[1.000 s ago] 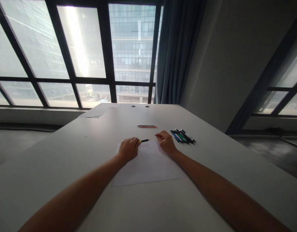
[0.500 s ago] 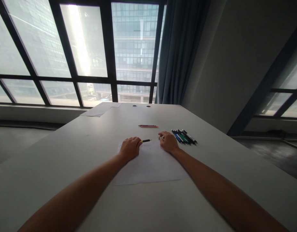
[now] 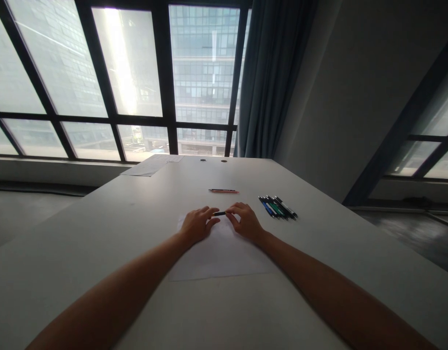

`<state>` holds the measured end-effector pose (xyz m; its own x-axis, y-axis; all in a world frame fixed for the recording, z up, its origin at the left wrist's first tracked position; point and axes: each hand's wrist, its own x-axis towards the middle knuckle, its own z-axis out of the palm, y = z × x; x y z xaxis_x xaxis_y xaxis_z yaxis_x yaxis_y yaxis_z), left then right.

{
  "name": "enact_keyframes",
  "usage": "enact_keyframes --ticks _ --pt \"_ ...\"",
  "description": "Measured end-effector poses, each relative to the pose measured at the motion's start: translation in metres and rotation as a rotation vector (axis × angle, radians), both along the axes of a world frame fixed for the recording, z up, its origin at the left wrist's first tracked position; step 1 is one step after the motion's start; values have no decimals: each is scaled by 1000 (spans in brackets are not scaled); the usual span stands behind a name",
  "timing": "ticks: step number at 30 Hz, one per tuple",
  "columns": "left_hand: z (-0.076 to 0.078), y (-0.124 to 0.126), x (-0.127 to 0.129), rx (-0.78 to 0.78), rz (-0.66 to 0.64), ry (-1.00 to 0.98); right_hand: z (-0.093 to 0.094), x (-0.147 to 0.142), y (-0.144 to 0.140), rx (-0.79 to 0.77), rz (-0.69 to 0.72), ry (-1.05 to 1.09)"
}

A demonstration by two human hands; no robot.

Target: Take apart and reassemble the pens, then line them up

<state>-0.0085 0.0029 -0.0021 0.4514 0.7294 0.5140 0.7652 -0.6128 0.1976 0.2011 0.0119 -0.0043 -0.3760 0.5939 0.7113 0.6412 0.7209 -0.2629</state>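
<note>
Over a white sheet of paper (image 3: 224,257) on the table, my two hands meet at a pen with a black front part (image 3: 219,214). My left hand (image 3: 197,224) is closed round its rear end, with the thumb a little away from the index finger. At the tip end, the thumb and fingers of my right hand (image 3: 245,221) are pinched together. They cover the tip, and any small piece between them is hidden. Beyond the hands lies a reddish pen (image 3: 224,191) with a dark one against it.
Several pens (image 3: 277,207), blue, green and black, lie side by side to the right of my right hand. Papers (image 3: 147,167) rest at the table's far left edge. Two round holes are at the far end, before the windows and a blue curtain (image 3: 265,87).
My right hand has moved left to the pen's tip, bringing a small pale piece that showed in its fingers before. My left thumb has come forward into view below the pen.
</note>
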Motion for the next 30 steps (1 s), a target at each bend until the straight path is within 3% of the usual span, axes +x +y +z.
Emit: enact_keyframes --ticks 7,15,20,26,30 --pt "-1 1 0 11 54 2 4 -1 -2 -22 52 198" --pt "2 -2 2 -49 167 -9 2 13 8 -99 -53 337" --pt "3 -1 2 -42 192 37 1 11 6 -111 -18 320" --pt "4 -1 3 -45 257 114 2 -2 -3 -84 118 257" --pt "8 -5 4 -40 218 120 5 -7 -9 -83 160 247"
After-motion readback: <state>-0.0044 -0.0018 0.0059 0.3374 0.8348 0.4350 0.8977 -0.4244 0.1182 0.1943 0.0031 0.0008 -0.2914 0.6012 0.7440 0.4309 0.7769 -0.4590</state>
